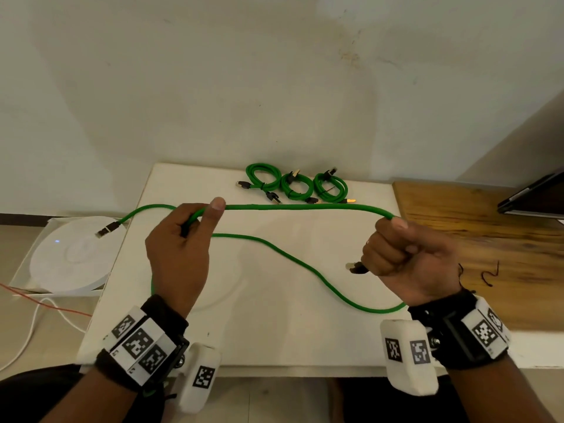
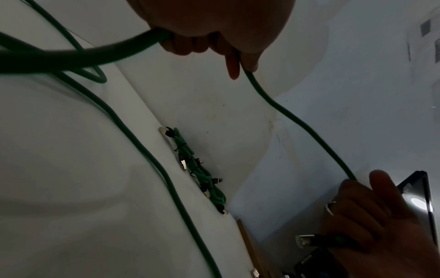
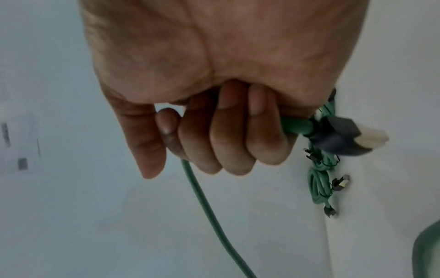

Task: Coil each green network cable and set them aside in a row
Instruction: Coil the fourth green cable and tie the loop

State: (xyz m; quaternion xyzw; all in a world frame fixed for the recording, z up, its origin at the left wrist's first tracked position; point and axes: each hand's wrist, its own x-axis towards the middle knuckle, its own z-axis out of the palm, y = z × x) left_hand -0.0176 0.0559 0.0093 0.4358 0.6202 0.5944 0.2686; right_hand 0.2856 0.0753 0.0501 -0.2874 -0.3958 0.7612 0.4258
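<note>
We stretch a long green braided network cable [image 1: 305, 206] above the white table [image 1: 183, 331]; left hand [image 1: 180, 248] pinches it, right hand [image 1: 409, 257] fists its plug end. Three coiled green cables [image 1: 296, 186] lie at twelve o'clock. Next we should loop a first coil.

loose cable [image 1: 305, 207]: green, uncoiled, stretched btwn both hands, rest sagging in a curve onto white table; plug ends [image 1: 355, 267] free.
coiled cables [image 1: 295, 186]: 3 green, tied, in row at table's far edge.
</note>
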